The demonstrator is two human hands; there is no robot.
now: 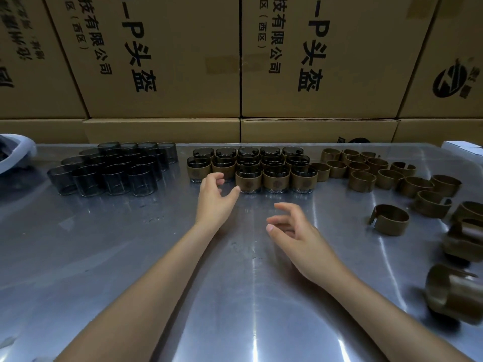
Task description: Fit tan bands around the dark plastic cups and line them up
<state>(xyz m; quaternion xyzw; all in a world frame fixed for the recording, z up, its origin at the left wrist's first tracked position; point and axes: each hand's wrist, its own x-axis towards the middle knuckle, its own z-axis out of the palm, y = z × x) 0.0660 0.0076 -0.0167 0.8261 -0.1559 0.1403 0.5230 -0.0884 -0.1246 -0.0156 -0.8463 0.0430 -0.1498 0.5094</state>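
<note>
Several bare dark plastic cups (115, 173) stand grouped at the back left of the metal table (235, 296). In the middle, several cups wearing tan bands (275, 178) stand in rows. Loose tan bands (366, 168) are spread over the back right, and one tan band (390, 219) lies apart. My left hand (214, 197) hovers with loosely curled fingers just left of the front-row banded cup (248, 180), its thumb tip close to that cup. My right hand (295, 232) hangs empty over the table's middle, fingers relaxed.
Stacked cardboard boxes (162, 61) wall off the far edge. A white bin (15, 152) sits at the back left corner, and a white box (462, 147) at the back right. More tan bands (454, 293) lie at the right edge.
</note>
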